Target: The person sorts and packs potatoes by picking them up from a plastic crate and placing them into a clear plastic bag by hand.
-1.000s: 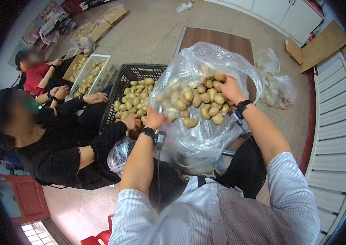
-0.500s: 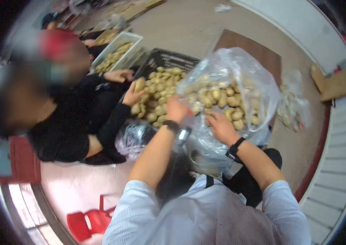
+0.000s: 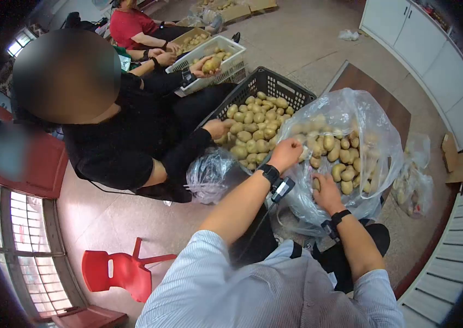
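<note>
A large clear plastic bag (image 3: 373,117) lies open with many potatoes (image 3: 346,158) inside. My left hand (image 3: 286,154) is at the bag's left edge, its fingers pinched on the plastic. Inside the mouth of the bag, near its front, my right hand (image 3: 327,194) has its fingers round a potato (image 3: 317,184). Left of the bag stands a black crate (image 3: 297,97) full of potatoes. A co-worker's hand (image 3: 218,128) reaches to that crate's left side, and the same person's other hand (image 3: 207,66) holds a potato.
Behind the co-worker stands a white crate (image 3: 233,46) of potatoes. Another person in red (image 3: 130,27) sits at the back. A crumpled plastic bag (image 3: 212,175) is left of my left arm. A red chair (image 3: 127,271) stands lower left, another bag (image 3: 413,183) at right.
The view has turned left. My right hand has moved from the bag's far right side to its front. The co-worker's one hand has lifted a potato away from the black crate.
</note>
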A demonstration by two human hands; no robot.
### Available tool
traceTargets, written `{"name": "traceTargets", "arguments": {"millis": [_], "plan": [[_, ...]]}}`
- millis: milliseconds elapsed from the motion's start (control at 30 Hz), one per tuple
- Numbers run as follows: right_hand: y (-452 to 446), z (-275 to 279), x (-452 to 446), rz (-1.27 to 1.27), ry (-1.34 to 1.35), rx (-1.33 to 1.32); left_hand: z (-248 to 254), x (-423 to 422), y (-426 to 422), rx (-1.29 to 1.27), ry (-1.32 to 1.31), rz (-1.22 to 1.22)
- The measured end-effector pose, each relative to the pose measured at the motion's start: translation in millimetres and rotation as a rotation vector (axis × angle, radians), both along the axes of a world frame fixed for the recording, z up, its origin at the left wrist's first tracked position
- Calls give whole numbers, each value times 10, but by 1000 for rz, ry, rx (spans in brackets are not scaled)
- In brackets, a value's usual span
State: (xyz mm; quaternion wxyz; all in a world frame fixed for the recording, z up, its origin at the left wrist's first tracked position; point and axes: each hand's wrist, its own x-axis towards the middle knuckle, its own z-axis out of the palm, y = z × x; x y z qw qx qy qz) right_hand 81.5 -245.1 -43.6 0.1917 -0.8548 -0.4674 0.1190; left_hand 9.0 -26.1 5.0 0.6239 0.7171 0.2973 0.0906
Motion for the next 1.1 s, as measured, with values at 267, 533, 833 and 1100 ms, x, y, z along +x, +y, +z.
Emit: {"name": "traceTargets", "arguments": {"millis": [267,533,833,1100], "plan": [[19,-284,229,-206,304,377,130,-50,-81,-81,58,-85],[179,387,-20,-417,1513,519,272,-87,-174,-64,81,-114],[414,648,-68,-189,1330,452,277,-110,-205,-418,82,-368],[346,209,84,-225,713,480,119,-19,-21,-542,-15,-97]]}}
